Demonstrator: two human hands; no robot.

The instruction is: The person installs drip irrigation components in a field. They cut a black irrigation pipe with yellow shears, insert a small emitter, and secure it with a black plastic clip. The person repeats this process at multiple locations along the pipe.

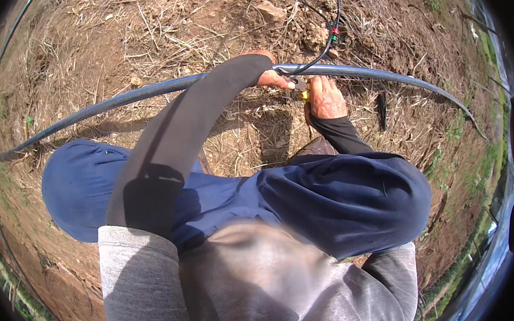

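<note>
Over straw (183,43), a glossy dark pipe (376,72), left hand (271,79) around it, right hand (327,100) around a yellow-handled tool (305,95).

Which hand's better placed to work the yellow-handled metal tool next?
Probably right: the right hand holds the yellow-handled metal tool, while the left hand straddles the long dark plastic pipe.
</note>
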